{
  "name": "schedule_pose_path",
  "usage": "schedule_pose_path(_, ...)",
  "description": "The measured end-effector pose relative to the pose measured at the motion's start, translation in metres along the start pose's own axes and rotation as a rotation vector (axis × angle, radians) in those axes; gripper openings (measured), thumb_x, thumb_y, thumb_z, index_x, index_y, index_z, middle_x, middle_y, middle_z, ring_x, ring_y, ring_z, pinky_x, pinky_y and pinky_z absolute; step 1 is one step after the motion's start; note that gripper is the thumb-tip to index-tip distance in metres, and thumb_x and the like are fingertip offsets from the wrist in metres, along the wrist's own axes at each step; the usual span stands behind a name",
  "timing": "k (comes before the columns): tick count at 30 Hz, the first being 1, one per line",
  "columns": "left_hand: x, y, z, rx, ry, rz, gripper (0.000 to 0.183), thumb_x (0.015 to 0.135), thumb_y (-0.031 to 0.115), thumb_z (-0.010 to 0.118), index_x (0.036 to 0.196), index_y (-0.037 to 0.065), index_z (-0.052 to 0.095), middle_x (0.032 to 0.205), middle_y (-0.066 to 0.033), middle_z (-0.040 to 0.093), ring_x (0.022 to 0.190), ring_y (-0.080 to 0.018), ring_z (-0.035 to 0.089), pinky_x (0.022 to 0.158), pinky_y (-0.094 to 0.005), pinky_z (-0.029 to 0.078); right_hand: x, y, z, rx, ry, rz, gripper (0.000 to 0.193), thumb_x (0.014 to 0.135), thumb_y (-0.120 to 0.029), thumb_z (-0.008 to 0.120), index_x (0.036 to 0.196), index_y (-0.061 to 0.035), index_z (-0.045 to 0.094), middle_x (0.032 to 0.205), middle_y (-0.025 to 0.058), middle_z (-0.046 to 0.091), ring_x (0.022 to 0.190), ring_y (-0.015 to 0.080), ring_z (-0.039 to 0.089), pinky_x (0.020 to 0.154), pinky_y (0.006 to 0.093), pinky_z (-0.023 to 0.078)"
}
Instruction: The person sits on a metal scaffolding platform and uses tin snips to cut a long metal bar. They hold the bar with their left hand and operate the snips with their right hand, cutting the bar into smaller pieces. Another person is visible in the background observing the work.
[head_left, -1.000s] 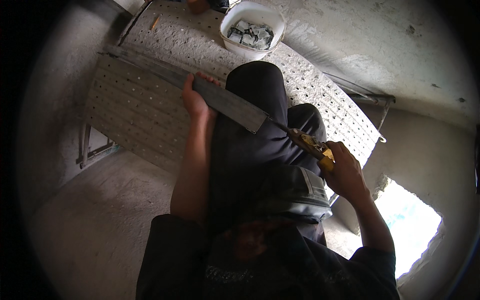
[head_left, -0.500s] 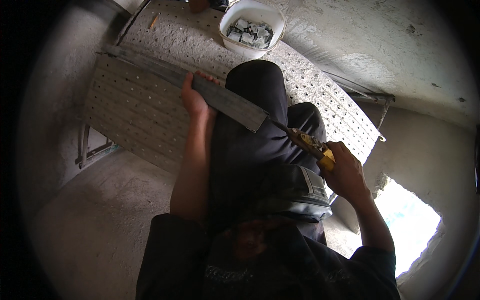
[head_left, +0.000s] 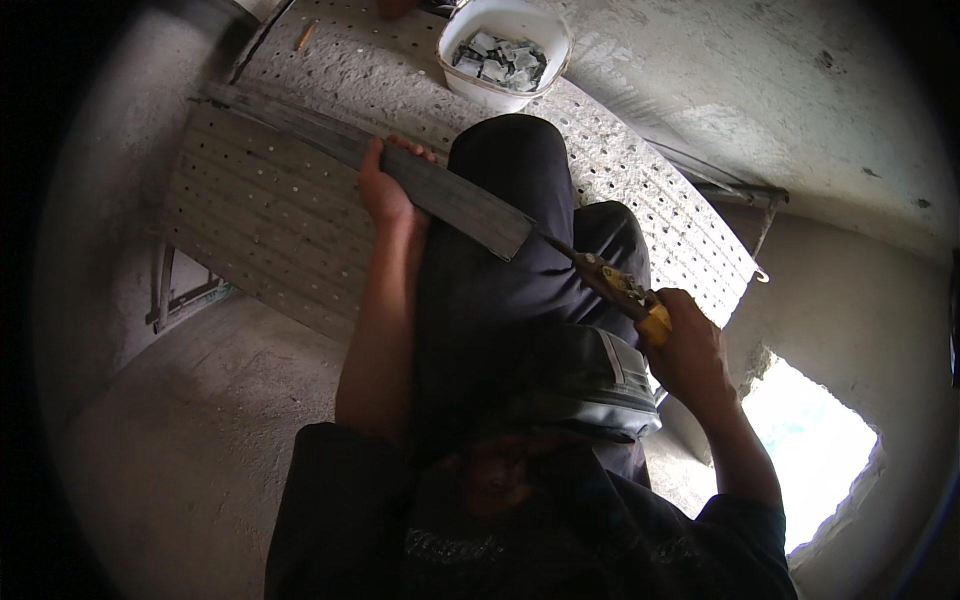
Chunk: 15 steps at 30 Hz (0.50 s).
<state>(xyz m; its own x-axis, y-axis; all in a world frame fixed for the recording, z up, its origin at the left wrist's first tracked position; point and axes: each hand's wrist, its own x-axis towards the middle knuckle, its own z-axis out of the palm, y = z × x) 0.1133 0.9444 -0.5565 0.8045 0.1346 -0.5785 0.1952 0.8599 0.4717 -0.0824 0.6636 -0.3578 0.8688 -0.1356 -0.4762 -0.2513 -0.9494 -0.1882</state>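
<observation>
A long grey metal profile [head_left: 460,197] slants across my raised knee, its near end pointing right over my lap. My left hand [head_left: 388,192] is closed around it from below, thumb on the near side and fingertips showing past the far edge. In my right hand [head_left: 690,345] is a pair of tin snips [head_left: 612,282] with yellow handles, fingers wrapped round the grips. The dark jaws point up and left at the profile's cut end. The tip is very close to that end; whether they touch I cannot tell.
I sit on a perforated metal platform [head_left: 270,215]. A white plastic tub [head_left: 492,97] with small scraps stands beyond my knee. A black bag [head_left: 590,385] lies at my waist. Plastered walls surround me, with a bright ragged opening [head_left: 815,450] at lower right.
Very little differs. The profile and my left hand have shifted slightly left, and the snips stay near the profile's end in my right hand.
</observation>
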Motion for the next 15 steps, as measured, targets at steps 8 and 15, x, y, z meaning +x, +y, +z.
schedule_pose_path(8,-0.001,-0.002,-0.003,0.044,-0.025,0.011,0.028,0.104,0.031,0.048,0.093,0.006,0.054,0.08,-0.007,0.055,0.073,-0.022,0.059,0.071,-0.0405,0.053,0.008,-0.001,-0.014,-0.025,0.192,-0.026,0.04,0.081,-0.013,0.077,0.115,-0.0083,0.058,0.104,0.0164,0.065,0.092,0.0382,0.069,0.078,0.0479,0.056)
schedule_pose_path(15,-0.011,-0.008,0.002,0.013,-0.01,-0.005,0.026,0.104,0.03,0.048,0.097,0.006,0.056,0.082,-0.0054,0.055,0.078,-0.0207,0.059,0.076,-0.0396,0.052,0.055,-0.04,-0.063,0.079,0.311,-0.155,0.039,0.089,-0.017,0.075,0.122,-0.0059,0.057,0.105,0.0218,0.066,0.094,0.0425,0.067,0.081,0.0463,0.054)
